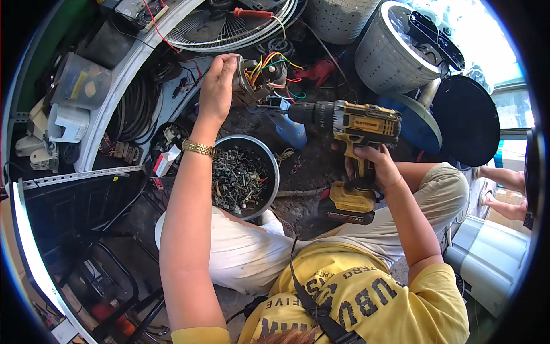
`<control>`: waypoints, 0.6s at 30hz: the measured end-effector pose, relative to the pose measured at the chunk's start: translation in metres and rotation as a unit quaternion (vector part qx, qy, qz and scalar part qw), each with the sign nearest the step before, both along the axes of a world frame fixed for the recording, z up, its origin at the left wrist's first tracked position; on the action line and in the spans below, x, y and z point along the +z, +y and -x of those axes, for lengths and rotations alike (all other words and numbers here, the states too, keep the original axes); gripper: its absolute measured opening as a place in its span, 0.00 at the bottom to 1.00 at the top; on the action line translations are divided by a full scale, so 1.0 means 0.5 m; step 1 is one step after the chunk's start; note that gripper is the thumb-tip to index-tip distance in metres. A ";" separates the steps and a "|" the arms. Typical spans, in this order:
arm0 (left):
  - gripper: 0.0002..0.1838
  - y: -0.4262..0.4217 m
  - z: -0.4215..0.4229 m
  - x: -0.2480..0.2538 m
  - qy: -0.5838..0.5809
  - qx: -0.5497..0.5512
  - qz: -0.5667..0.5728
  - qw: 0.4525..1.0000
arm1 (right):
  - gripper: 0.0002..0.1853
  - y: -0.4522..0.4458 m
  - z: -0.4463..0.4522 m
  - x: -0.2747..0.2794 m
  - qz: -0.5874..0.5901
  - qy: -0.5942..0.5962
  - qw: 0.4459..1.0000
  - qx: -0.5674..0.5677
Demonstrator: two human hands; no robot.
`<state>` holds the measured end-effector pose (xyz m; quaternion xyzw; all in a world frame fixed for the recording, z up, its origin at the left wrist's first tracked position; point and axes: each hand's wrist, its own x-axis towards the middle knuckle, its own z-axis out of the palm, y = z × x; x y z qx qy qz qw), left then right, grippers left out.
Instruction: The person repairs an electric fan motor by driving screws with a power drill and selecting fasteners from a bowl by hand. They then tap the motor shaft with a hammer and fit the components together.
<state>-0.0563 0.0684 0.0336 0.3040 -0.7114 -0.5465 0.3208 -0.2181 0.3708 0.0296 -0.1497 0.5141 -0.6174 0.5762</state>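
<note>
My left hand (pixel 219 86), with a gold watch on its wrist, grips the side of an electric motor (pixel 245 86) with yellow, red, green and white wires. My right hand (pixel 375 166) is wrapped round the handle of a yellow and black cordless drill (pixel 361 123). The drill lies level and points left. Its thin bit reaches to the motor's lower side; whether the tip touches a screw is too small to tell. Below the motor stands a round metal bowl (pixel 276 178) filled with many small screws and bits.
A fan grille (pixel 200 34) with a red-handled screwdriver (pixel 252 12) lies at the top. Perforated metal drums (pixel 384 57) stand at the upper right. A blue object (pixel 291 129) lies under the drill bit. A white bin (pixel 487 258) and another person's legs (pixel 504 195) are at right.
</note>
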 end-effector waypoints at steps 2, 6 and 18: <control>0.18 0.008 0.001 0.000 0.001 0.004 -0.001 1.000 | 0.26 -0.017 -0.005 0.009 0.009 0.026 1.000 0.011; 0.13 0.003 -0.003 -0.003 0.007 0.004 -0.001 1.000 | 0.24 -0.024 -0.009 0.016 0.022 0.049 0.999 0.009; 0.13 -0.002 -0.007 -0.012 0.012 -0.002 -0.006 1.000 | 0.23 -0.045 0.000 0.019 0.026 0.038 0.999 0.015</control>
